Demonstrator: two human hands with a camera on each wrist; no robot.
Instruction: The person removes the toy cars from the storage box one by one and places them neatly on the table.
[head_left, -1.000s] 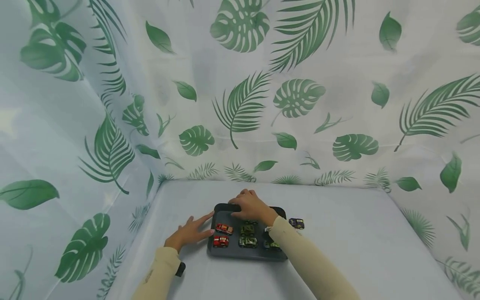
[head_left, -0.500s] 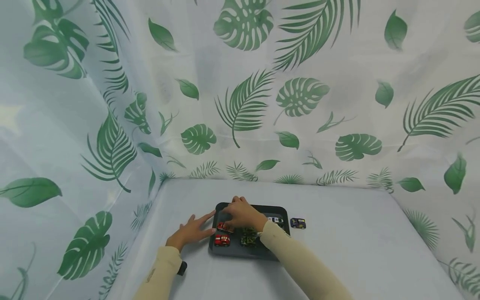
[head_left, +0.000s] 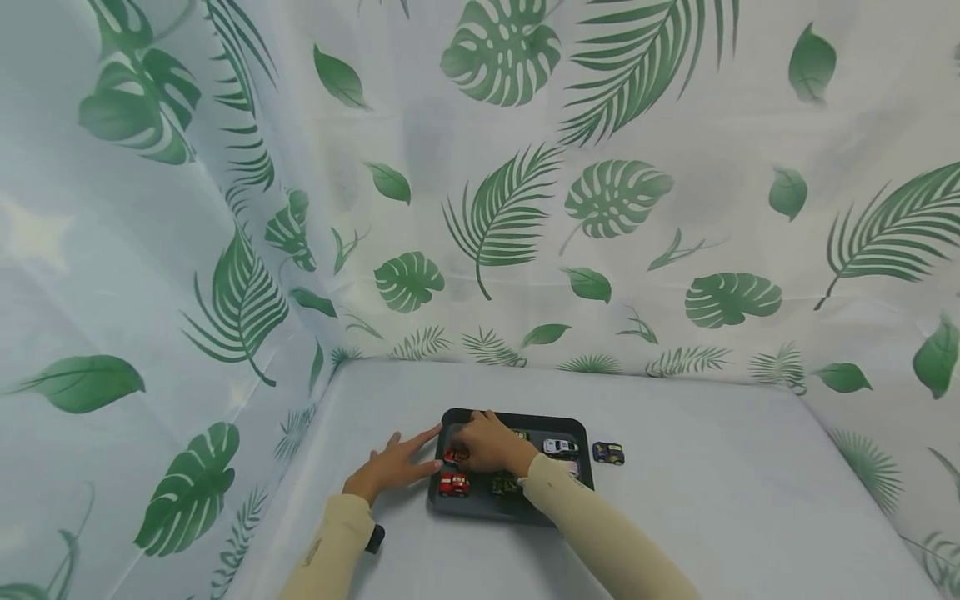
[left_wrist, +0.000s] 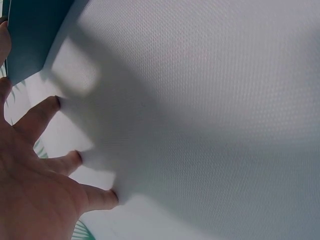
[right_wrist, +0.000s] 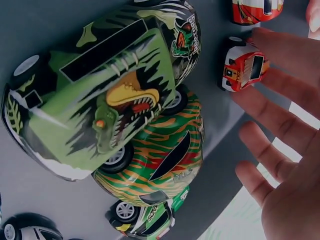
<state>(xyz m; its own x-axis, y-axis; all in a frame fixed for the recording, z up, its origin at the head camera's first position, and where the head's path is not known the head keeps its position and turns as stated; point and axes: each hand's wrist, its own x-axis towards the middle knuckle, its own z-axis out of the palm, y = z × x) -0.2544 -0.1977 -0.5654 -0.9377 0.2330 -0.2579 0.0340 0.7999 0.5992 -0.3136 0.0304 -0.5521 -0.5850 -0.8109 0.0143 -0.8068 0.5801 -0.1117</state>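
Observation:
A dark grey tray [head_left: 504,518] holds several toy cars. My right hand [head_left: 491,446] reaches over its left half and pinches a small red toy car [right_wrist: 242,67] between thumb and fingers. Close in front of it lies another red toy car [head_left: 453,485] with a white stripe. Fingers spread, my left hand [head_left: 397,462] touches the tray's left edge; in the left wrist view its other fingertips rest on the white surface. Camouflage-green toy cars [head_left: 506,486] sit mid-tray, partly hidden by my right hand and sleeve. The right wrist view shows a green dinosaur-print toy car [right_wrist: 115,95] large and near.
A white toy police car [head_left: 560,448] stands in the tray's right part. Outside the tray, to its right, a dark purple toy car [head_left: 608,452] stands on the white table [head_left: 720,500]. Leaf-print curtains [head_left: 615,250] hang behind and at the left.
My right hand has moved from the tray's back forward and left onto the red toy car. The white police car has come into sight. My left hand stays at the tray edge.

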